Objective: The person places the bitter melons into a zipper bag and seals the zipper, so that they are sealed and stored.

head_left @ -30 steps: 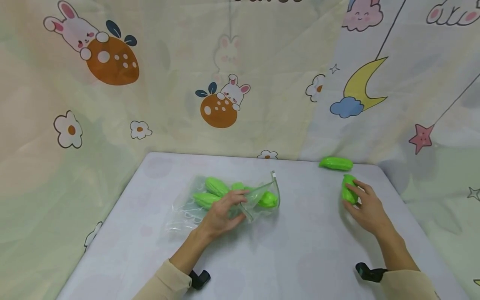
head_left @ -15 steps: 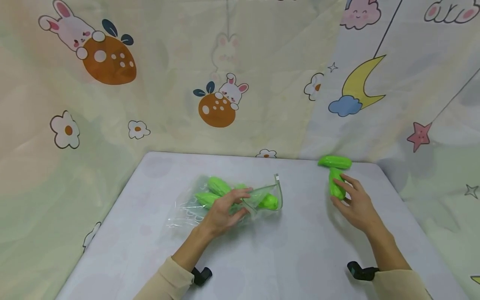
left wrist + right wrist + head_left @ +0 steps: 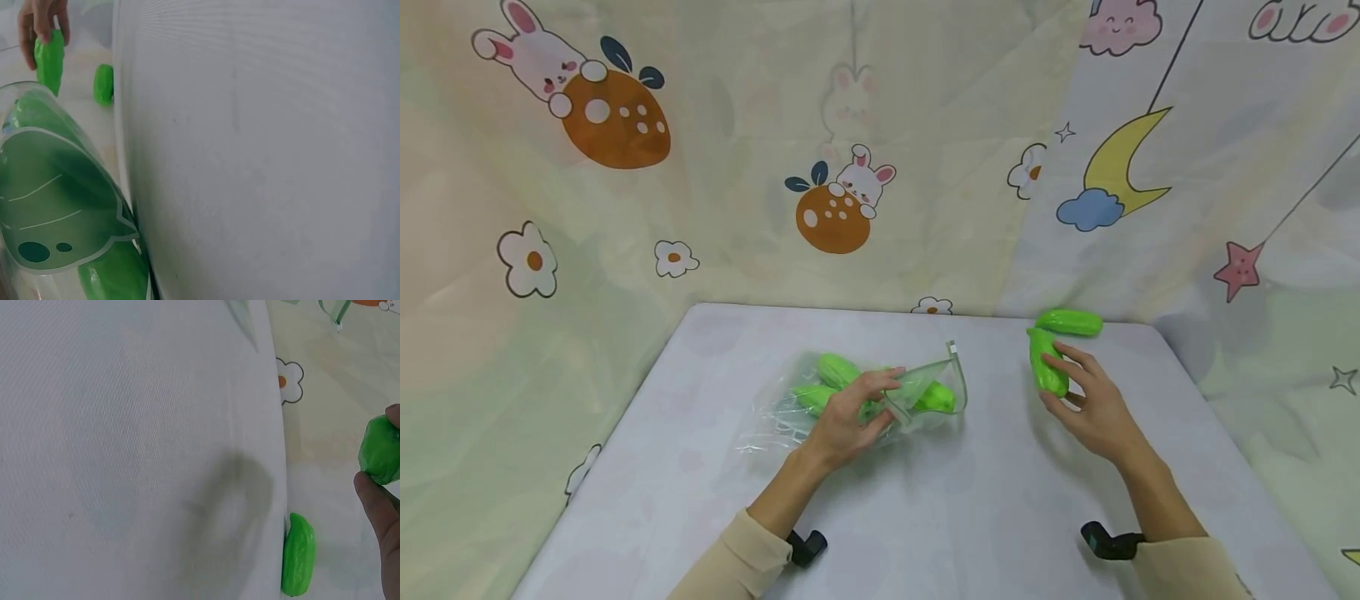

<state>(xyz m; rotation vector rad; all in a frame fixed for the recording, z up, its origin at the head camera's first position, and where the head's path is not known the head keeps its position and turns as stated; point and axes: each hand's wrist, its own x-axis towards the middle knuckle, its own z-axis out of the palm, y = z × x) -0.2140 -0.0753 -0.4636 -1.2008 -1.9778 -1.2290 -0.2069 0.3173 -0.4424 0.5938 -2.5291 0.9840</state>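
Note:
My left hand (image 3: pixel 844 427) pinches the edge of a clear zip bag (image 3: pixel 917 385) left of the middle of the table, and the bag's mouth gapes to the right. Several bright green, elongated toy vegetables (image 3: pixel 837 372) lie inside, partly covered by the hand. In the left wrist view a green cartoon print (image 3: pixel 62 181) shows on the bag. Off to the right, my right hand (image 3: pixel 1093 410) holds another green toy vegetable (image 3: pixel 1046 365) between thumb and fingers, raised above the table. The right wrist view has this vegetable (image 3: pixel 380 450) at its right edge, with the thumb and fingers partly cut off.
One more green toy vegetable (image 3: pixel 1070 322) lies at the far right edge of the white table (image 3: pixel 985 517). Behind the table hangs a cloth backdrop (image 3: pixel 737 192) with cartoon prints. Each wrist carries a black camera mount (image 3: pixel 1108 542).
My right hand has moved left with the toy vegetable, toward the bag. The left hand keeps its grip on the bag's edge and has barely shifted.

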